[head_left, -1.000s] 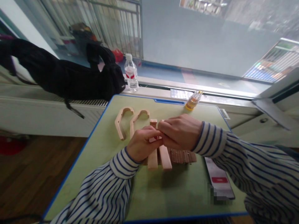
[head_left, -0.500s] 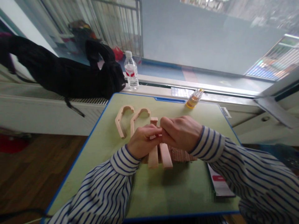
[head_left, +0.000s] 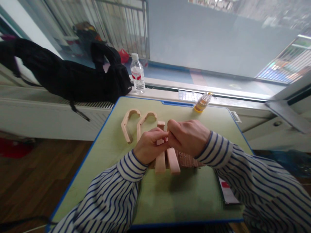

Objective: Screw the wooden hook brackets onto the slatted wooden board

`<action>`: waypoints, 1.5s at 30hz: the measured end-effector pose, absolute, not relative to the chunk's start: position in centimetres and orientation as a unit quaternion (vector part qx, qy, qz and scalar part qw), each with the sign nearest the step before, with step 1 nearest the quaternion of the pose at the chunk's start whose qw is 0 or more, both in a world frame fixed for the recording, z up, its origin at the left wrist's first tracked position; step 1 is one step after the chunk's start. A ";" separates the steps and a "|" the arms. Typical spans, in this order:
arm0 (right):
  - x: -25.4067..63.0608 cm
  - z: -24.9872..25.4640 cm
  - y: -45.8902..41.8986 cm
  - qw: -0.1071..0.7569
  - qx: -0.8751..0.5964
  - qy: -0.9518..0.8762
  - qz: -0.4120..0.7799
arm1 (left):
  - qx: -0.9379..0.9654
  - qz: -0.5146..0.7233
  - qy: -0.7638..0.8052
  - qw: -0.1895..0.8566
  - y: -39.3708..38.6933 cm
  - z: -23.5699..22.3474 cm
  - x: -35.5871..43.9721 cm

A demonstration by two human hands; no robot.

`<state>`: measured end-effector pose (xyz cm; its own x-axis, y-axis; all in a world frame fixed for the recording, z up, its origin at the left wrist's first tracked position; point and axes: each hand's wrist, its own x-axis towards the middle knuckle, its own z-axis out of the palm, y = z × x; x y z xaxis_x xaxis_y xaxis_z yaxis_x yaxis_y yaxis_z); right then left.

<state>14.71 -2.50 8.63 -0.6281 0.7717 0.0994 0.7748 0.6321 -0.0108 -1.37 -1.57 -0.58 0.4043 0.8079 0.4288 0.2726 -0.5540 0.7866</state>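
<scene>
My left hand (head_left: 150,145) and my right hand (head_left: 188,137) meet over the middle of the green table (head_left: 104,181). The fingers of both are closed, pinched together around something small that they hide; a bit of red shows between them. Beneath the hands lie a light wooden bar (head_left: 160,163) and a pinker wooden bar (head_left: 173,163), side by side with their near ends sticking out. A brown ridged piece (head_left: 188,160) is partly covered by my right hand. To the left, two curved wooden hooks (head_left: 125,126) with small holes rest flat.
A bottle of glue-like yellow liquid (head_left: 203,103) stands at the table's back edge. Behind it, on the sill, are a water bottle (head_left: 137,74) and a black bag (head_left: 80,77). A flat dark-edged object (head_left: 228,192) lies under my right forearm.
The hands keep nearly the same closed pose over the wooden bars. My right forearm has shifted slightly, and the whole view has moved a little.
</scene>
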 end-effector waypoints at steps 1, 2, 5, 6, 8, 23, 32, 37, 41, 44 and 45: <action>14.6 8.7 -2.5 0.042 -0.428 -0.903 -0.015 | 0.774 0.424 0.354 0.309 -1.6 -0.6 -1.4; 14.6 8.8 -2.5 0.039 -0.425 -0.904 -0.015 | 0.774 0.428 0.357 0.301 -1.7 -0.6 -1.5; 14.5 8.8 -2.7 0.037 -0.418 -0.908 -0.013 | 0.776 0.431 0.357 0.291 -1.7 -0.7 -1.6; 14.6 8.9 -2.7 0.036 -0.417 -0.908 -0.009 | 0.778 0.428 0.355 0.292 -1.7 -0.7 -1.5; 14.8 9.2 -2.6 0.027 -0.408 -0.913 0.005 | 0.779 0.424 0.353 0.299 -1.7 -0.8 -1.5; 14.9 9.9 -0.7 -0.019 -0.278 -0.959 0.052 | 0.785 0.433 0.345 0.277 -1.5 -1.1 -1.5; 14.8 9.2 -1.8 0.019 -0.363 -0.931 0.022 | 0.781 0.434 0.328 0.307 -1.4 -0.7 -1.5; 14.9 8.6 -2.3 0.046 -0.401 -0.915 -0.001 | 0.780 0.414 0.324 0.340 -1.3 -0.7 -1.4; 15.0 8.2 -2.8 0.062 -0.423 -0.904 -0.005 | 0.781 0.396 0.317 0.364 -1.2 -0.7 -1.2; 14.9 8.1 -3.3 0.064 -0.444 -0.894 -0.012 | 0.781 0.390 0.317 0.371 -1.3 -0.7 -1.2; 14.8 8.1 -3.4 0.064 -0.452 -0.890 -0.016 | 0.781 0.389 0.318 0.371 -1.4 -0.6 -1.2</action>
